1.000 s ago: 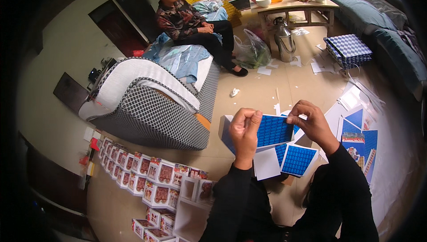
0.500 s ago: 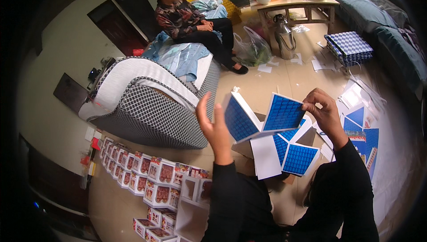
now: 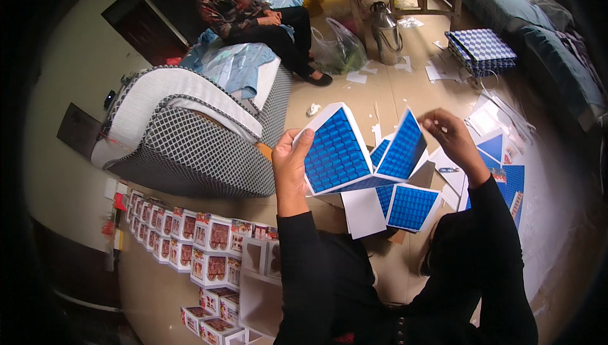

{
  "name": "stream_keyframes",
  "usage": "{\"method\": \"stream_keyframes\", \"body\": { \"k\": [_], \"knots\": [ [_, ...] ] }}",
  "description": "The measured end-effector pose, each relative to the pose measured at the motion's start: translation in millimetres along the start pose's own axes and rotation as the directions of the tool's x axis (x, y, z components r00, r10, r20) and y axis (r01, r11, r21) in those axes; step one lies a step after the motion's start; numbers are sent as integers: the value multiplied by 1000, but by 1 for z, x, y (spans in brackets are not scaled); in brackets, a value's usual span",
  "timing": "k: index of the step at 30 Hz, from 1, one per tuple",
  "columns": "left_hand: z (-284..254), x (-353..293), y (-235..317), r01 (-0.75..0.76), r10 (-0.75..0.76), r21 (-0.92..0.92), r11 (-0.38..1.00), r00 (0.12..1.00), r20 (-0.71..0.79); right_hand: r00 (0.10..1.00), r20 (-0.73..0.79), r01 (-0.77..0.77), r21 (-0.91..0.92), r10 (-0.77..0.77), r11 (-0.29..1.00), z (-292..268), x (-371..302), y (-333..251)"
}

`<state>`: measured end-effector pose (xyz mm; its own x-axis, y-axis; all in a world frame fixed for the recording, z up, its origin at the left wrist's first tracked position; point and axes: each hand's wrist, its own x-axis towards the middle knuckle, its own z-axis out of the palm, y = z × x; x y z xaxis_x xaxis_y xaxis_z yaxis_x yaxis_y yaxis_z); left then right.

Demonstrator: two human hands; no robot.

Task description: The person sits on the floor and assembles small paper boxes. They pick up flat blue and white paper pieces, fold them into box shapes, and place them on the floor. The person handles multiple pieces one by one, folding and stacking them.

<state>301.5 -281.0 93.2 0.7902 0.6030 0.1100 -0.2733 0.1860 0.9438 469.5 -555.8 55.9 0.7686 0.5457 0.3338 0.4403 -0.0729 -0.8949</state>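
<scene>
A folded card piece printed with blue roof tiles (image 3: 339,152) stands up in front of me, with white edges and a thin strip between its two panels. My left hand (image 3: 292,164) grips the left panel's outer edge, thumb on the tiled face. Beside the tilted right panel, my right hand (image 3: 453,139) has loosely bent fingers spread apart, close to its edge; whether they touch it is unclear. Below lie another blue tiled card (image 3: 413,207) and a plain white card (image 3: 363,213), partly overlapping a stack that the held piece half hides.
Rows of small printed house-shaped boxes (image 3: 215,266) stand at the lower left, beside an open white box (image 3: 261,307). A person (image 3: 237,12) sits on the patterned sofa (image 3: 202,148). Cut sheets (image 3: 510,180), a blue checked box (image 3: 481,52) and a metal flask (image 3: 385,34) are on the floor.
My left hand, apart from the piece before, now grips its left panel, which has turned to face me. The right panel has tilted more upright, and my right hand's pinch on it has loosened.
</scene>
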Motion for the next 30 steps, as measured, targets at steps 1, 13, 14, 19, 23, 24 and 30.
{"method": "stream_keyframes", "body": {
  "k": [1, 13, 14, 19, 23, 24, 30],
  "knots": [
    [-1, -4, 0, -36, 36, 36, 999, 999, 12, 996, -61, 56, -47, -59, 997, 7, 2, -10],
    [57, -31, 3, 13, -106, 368, 930, 966, 234, 1000, 6, 25, 307, -29, 951, 47, -7, -55],
    [59, -32, 4, 15, -98, 341, 940, 968, 229, 998, -57, 44, 379, -24, 924, 48, -7, -53],
    [61, -37, 10, 13, -69, 294, 956, 981, 181, 997, -72, 21, 401, 9, 916, 45, -8, -54],
    [60, -35, 10, -47, 0, 343, 938, 991, 134, 997, -80, 25, 342, 3, 939, 45, -5, -58],
    [60, -35, 8, -57, 13, 349, 935, 992, 128, 996, -93, 43, 297, -16, 954, 44, -8, -59],
    [54, -36, 7, -362, 265, 624, 693, 932, 246, 933, -23, 354, -124, -359, 927, 32, -5, -91]
  ]
}}
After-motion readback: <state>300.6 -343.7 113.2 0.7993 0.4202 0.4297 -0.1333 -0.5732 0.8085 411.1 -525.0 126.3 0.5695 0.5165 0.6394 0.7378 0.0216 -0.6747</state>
